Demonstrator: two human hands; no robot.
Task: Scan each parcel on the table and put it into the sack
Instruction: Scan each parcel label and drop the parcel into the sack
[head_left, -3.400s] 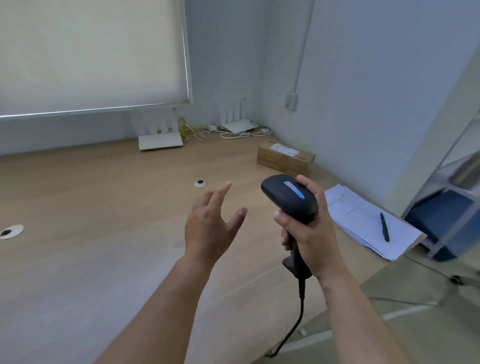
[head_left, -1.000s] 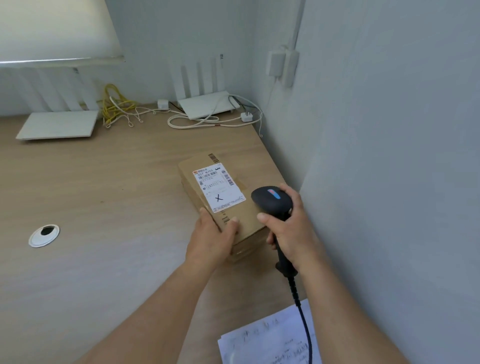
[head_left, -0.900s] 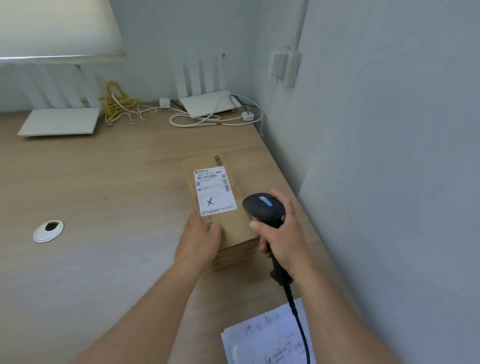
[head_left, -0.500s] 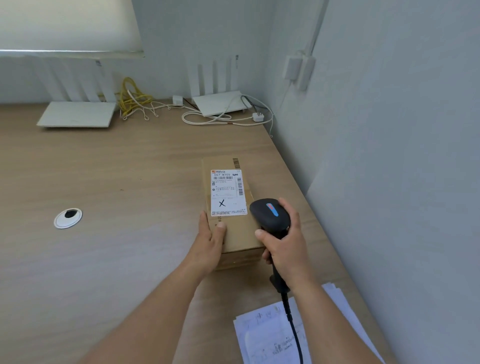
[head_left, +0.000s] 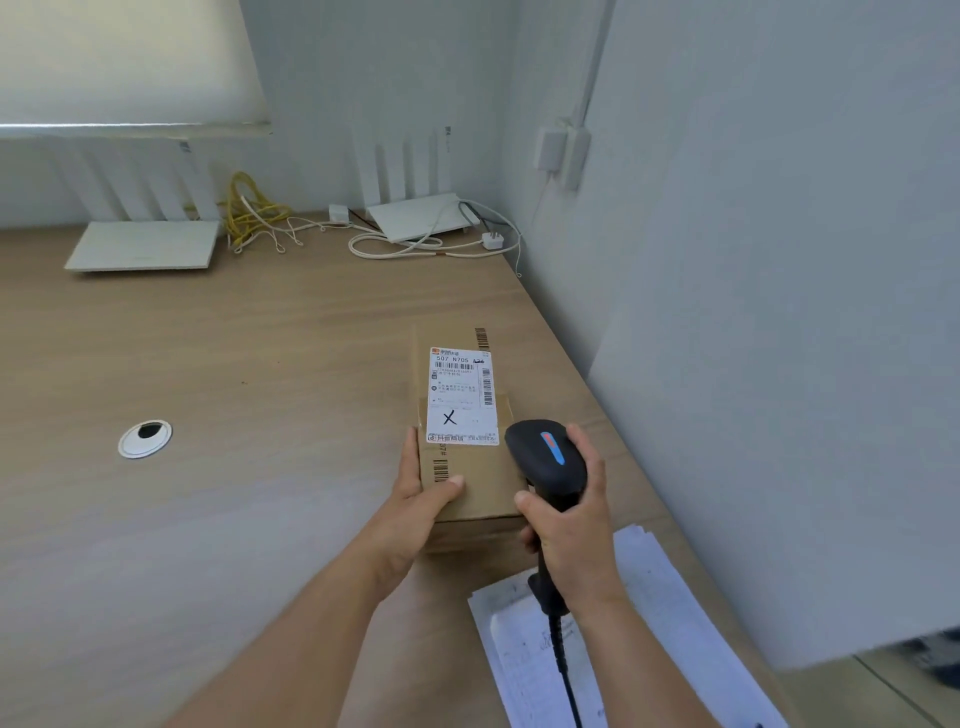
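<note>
- Brown cardboard made up the parcel (head_left: 470, 467), which lay flat on the wooden table (head_left: 260, 364) near the table's right edge, with the loose papers (head_left: 613, 639) just beyond its near end.
- The parcel's long axis ran from the person toward the far wall; the white shipping label (head_left: 461, 396) faced up on the parcel's far half, barcodes at the far end and a hand-drawn X nearer the person.
- The left hand (head_left: 423, 493) grasped the parcel's near left corner, thumb on top and fingers along the side.
- The right hand (head_left: 569, 525) was clenched around the handle of the black scanner (head_left: 548, 460), whose head hung over the parcel's near right part and pointed toward the label.
- Judging by this, the scan of this parcel was in hand but not confirmed; bagging was left.
- No sack or other parcel was in sight, so overall progress could not be told.
</note>
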